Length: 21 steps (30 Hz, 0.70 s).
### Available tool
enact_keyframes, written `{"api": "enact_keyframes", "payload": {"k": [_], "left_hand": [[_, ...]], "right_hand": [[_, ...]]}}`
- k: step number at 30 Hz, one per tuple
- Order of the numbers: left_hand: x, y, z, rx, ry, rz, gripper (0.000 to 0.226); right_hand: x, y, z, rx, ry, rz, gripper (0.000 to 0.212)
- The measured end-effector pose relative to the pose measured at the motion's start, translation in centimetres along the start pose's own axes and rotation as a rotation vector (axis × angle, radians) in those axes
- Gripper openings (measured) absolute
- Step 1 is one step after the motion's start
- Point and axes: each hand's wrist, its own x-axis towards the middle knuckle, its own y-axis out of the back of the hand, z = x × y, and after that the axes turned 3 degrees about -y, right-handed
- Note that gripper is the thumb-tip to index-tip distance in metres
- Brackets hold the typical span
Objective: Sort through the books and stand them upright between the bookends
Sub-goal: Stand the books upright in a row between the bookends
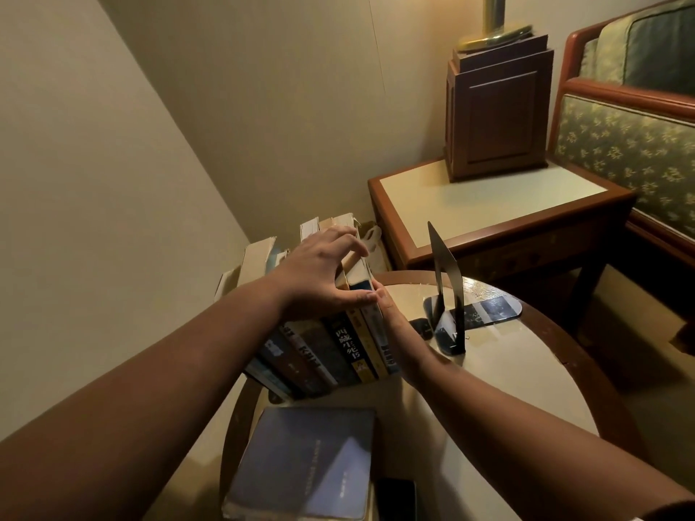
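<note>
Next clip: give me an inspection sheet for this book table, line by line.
Surface: round table, cream top, wooden rim.
Job's things: row of books standing on edge, spines toward the camera; one black bookend upright to its right, apart from it; blue book lying flat at the near edge.
Clutter: small dark object beside the blue book, too dim to identify.
Grippers: left hand grips the top of the row; right hand pressed flat against its right end.
Cables: nothing seen.
Surroundings: side table with a wooden lamp base, armchair, plain wall.
</note>
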Motion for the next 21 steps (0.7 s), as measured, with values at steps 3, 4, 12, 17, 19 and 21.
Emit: {"api": "enact_keyframes", "payload": {"k": [3,4,12,17,19,21], "left_hand": [[-0.2,-0.7,-0.1,0.038,-0.004,0.064,0.077],[-0.2,-0.9,-0.1,0.04,-0.002,0.074,0.077],[-0.5,-0.8,0.1,0.054,0.005,0.091,0.08],[-0.7,-0.6,0.5,0.034,0.023,0.093,0.081],[-0.7,-0.6,0.7,0.036,0.036,0.084,0.083],[-0.7,-0.5,0.9,0.043,0.034,0.08,0.077]], "right_hand": [[0.0,0.2,0.0,-0.016,-0.008,-0.005,0.075],[-0.1,0.2,-0.2,-0.024,-0.004,-0.007,0.074],[-2.9,1.3,-4.1,-0.17,-0.053,-0.093,0.041],[-6.1,3.0,-4.3,-0.423,0.002,-0.014,0.045],[-7.6,3.3,-2.8,-0.765,0.146,0.104,0.048],[-9.2,2.6,-1.6,-0.941,0.313,0.102,0.044]]}}
